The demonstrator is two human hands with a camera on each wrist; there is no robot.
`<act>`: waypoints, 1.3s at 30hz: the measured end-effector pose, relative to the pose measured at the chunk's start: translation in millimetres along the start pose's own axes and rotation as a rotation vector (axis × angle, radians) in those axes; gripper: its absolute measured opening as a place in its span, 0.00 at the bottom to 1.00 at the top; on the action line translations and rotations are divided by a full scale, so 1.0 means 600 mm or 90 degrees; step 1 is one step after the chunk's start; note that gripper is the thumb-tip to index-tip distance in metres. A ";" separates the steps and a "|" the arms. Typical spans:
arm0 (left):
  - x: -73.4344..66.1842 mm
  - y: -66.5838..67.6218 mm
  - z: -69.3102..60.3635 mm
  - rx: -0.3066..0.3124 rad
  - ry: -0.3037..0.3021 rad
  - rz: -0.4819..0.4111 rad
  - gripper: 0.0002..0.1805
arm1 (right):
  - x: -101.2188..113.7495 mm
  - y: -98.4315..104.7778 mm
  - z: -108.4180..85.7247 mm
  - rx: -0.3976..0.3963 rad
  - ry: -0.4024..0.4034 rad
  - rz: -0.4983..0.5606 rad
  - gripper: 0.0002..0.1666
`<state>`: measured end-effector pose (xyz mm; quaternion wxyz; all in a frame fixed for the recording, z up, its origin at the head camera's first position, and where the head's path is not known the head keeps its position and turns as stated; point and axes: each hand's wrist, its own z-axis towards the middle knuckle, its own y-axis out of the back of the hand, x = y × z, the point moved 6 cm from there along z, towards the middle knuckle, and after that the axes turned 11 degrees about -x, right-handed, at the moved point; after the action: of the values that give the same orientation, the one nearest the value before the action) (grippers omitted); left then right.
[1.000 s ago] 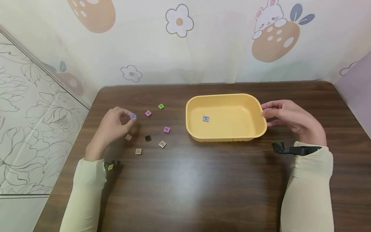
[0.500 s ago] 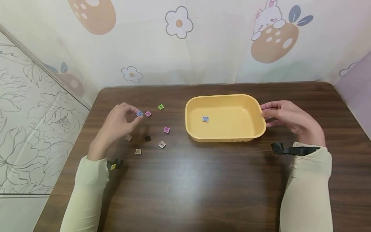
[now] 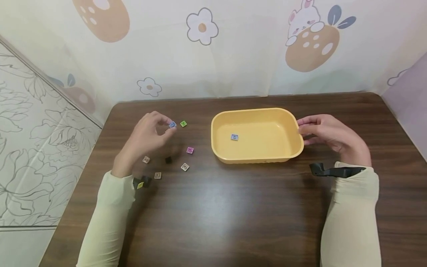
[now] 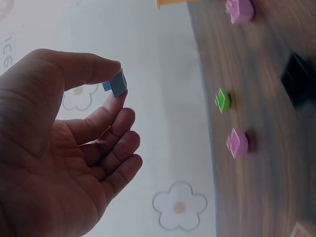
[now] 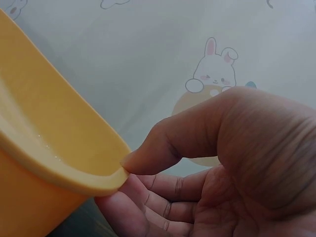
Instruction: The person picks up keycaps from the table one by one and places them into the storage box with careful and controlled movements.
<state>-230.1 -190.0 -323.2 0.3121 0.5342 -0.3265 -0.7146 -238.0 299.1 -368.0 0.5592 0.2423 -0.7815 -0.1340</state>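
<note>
My left hand (image 3: 146, 133) pinches a small blue square block (image 4: 117, 83) between thumb and index finger, held above the table. Near its fingertips in the head view lies a green block (image 3: 183, 124). A pink block (image 4: 238, 143) lies on the table in the left wrist view; in the head view the left hand hides it. My right hand (image 3: 333, 135) grips the right end of a yellow tub (image 3: 257, 161), the thumb on its rim (image 5: 94, 183) and fingers beneath. Inside the tub rests a light blue block (image 3: 234, 137).
Several more blocks lie on the dark wooden table (image 3: 213, 222): a magenta one (image 3: 189, 150), a black one (image 3: 168, 160), and beige ones such as this block (image 3: 158, 175). A patterned wall (image 3: 247, 48) stands behind the table's far edge.
My left hand has moved right and slightly away from me with the blue block, passing over the pink block. The right hand still grips the tub.
</note>
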 end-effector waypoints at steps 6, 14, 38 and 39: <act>-0.026 -0.017 0.015 -0.007 -0.033 -0.004 0.13 | -0.002 0.001 -0.003 -0.002 -0.002 0.006 0.32; -0.057 -0.033 0.032 0.012 -0.063 -0.002 0.15 | 0.002 0.000 0.001 -0.003 -0.007 -0.007 0.34; -0.128 -0.080 0.062 0.061 -0.107 -0.016 0.18 | 0.002 0.000 0.000 0.004 -0.012 0.002 0.33; -0.130 -0.081 0.063 0.062 -0.108 -0.016 0.18 | 0.003 0.000 0.000 0.000 -0.015 0.000 0.33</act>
<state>-253.3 -94.0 -310.3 0.2478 0.4905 -0.3794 -0.7444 -238.7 298.1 -366.8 0.5503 0.2407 -0.7878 -0.1368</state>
